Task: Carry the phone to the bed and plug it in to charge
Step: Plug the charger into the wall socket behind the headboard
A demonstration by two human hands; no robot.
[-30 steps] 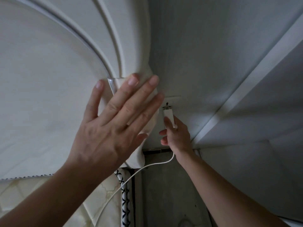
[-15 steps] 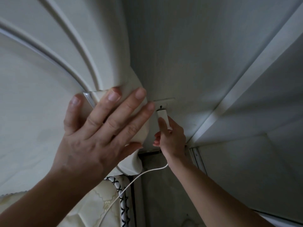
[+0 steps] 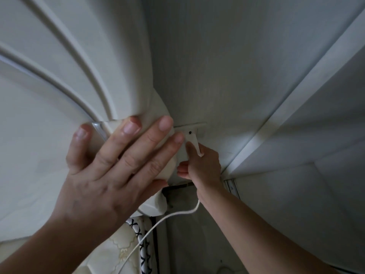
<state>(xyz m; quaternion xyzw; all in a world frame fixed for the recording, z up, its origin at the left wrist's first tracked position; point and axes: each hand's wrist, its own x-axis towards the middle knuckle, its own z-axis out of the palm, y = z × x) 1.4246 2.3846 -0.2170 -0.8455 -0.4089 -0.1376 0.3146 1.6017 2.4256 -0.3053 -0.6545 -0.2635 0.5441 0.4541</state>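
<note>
My right hand [image 3: 201,165] is closed around the white charger plug [image 3: 194,142], thumb along its near side and the other fingers curled underneath, so the grip is narrow and full. The plug's head sits against the wall socket plate [image 3: 194,129], which lies at about 12 o'clock from the knuckles, just above them. I cannot tell how deep the prongs sit, since they are hidden. From under the wrist the white cable [image 3: 158,224] drops out toward 7 o'clock, curves across the dark gap behind the bed and runs off over the mattress edge [image 3: 118,252] at the bottom of the view.

My left hand [image 3: 110,175] lies at 9 o'clock from the plug, spread flat with the fingers wide and holding nothing, the palm pressed on the rounded corner of the cream headboard [image 3: 79,66]. Its little fingertip comes right up beside the plug, almost touching it.

The phone itself is nowhere in this view, so I cannot say where it rests.

Beyond the socket, the grey wall [image 3: 227,56] fills the area from 12 to 2 o'clock, and a pale frame strip [image 3: 296,93] runs diagonally at 3 o'clock. A black-and-white patterned trim [image 3: 141,248] edges the mattress at 6 o'clock.
</note>
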